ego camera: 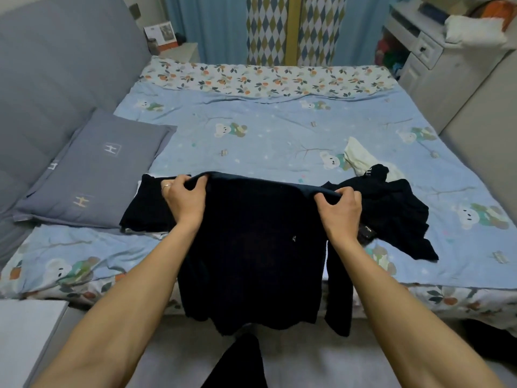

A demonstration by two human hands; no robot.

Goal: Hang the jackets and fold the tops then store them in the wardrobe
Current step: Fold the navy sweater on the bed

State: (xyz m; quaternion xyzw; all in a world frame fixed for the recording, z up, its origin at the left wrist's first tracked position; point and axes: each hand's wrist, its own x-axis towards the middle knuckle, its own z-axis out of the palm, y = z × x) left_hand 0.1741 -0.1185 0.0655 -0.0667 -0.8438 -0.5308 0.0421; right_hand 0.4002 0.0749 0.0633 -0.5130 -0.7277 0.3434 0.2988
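A dark navy top [254, 247] hangs in front of me over the near edge of the bed [251, 130], one sleeve dangling at its right side. My left hand [184, 200] grips its upper edge on the left and my right hand [341, 207] grips the upper edge on the right, holding it stretched wide. Behind my left hand a folded dark garment [145, 205] lies flat on the bed. Another dark garment [397, 211] lies crumpled to the right, with a white piece of clothing [359, 158] just beyond it.
A grey pillow [95, 169] leans against the grey padded headboard [50, 79] on the left. A white cabinet [430, 57] stands at the far right and curtains hang behind the bed. A white surface [25, 331] sits at my lower left.
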